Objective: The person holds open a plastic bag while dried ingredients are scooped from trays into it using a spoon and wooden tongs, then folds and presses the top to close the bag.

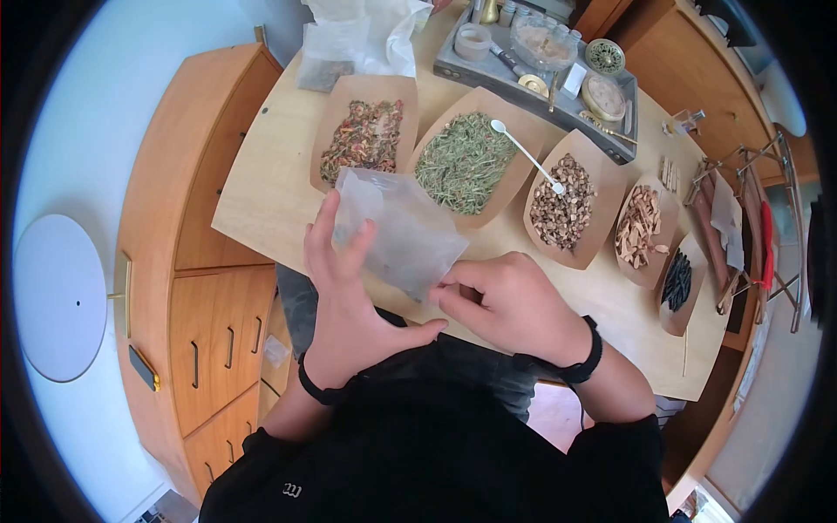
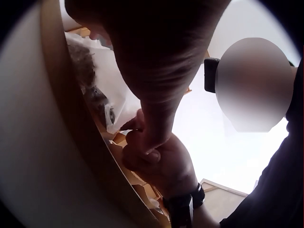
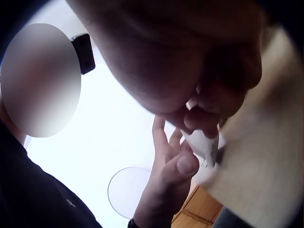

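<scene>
A flat, whitish translucent pouch hangs over the table's near edge, in front of the trays. My right hand pinches its lower right corner between thumb and fingers. Beside the pouch's left edge is my left hand, its fingers spread and raised and the thumb stretched out toward the right hand. In the right wrist view, part of the pouch shows below the right fingertips, with the left hand behind it. Right behind the pouch sit a paper tray of reddish dried petals and one of green dried herb.
Farther right stand trays of brown chopped pieces, pale wood chips and black sticks. A white spoon lies across two trays. At the back are a grey tray of jars and a white plastic bag. Wooden drawers stand left.
</scene>
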